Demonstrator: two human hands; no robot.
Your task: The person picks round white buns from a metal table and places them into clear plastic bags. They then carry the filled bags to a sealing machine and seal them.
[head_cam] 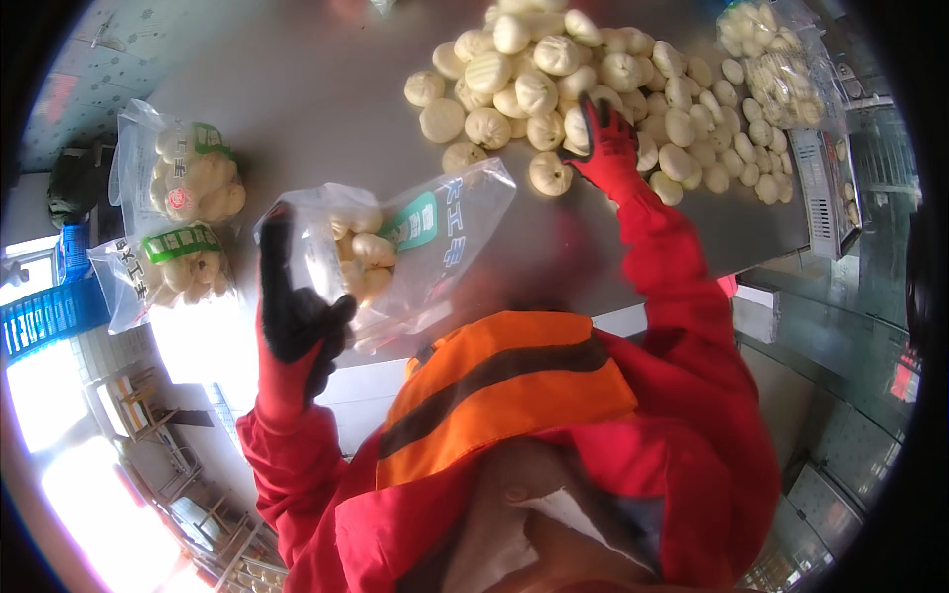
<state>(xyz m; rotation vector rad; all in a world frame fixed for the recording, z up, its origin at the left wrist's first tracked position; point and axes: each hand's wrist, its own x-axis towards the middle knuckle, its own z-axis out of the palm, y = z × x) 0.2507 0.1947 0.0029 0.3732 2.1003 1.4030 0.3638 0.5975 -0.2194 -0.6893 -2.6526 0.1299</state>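
My left hand (296, 304), in a red and black work glove, is at the mouth side of a clear plastic bag (445, 237) that lies on the grey table. Several pale steamed buns (369, 256) are inside this bag. Whether the fingers pinch the plastic cannot be told. My right hand (608, 144), in a red glove with dark fingertips, reaches onto the near edge of a large heap of buns (534, 89). Its fingers are spread over a bun (576, 130), and a pleated bun (550, 173) lies just beside the thumb.
Two filled bags of buns (196, 178) (182, 263) lie at the left of the table (311, 111). More bagged buns (778, 74) are at the upper right, above a white plastic crate (819, 193). Blue crates (52, 319) stand beyond the left edge.
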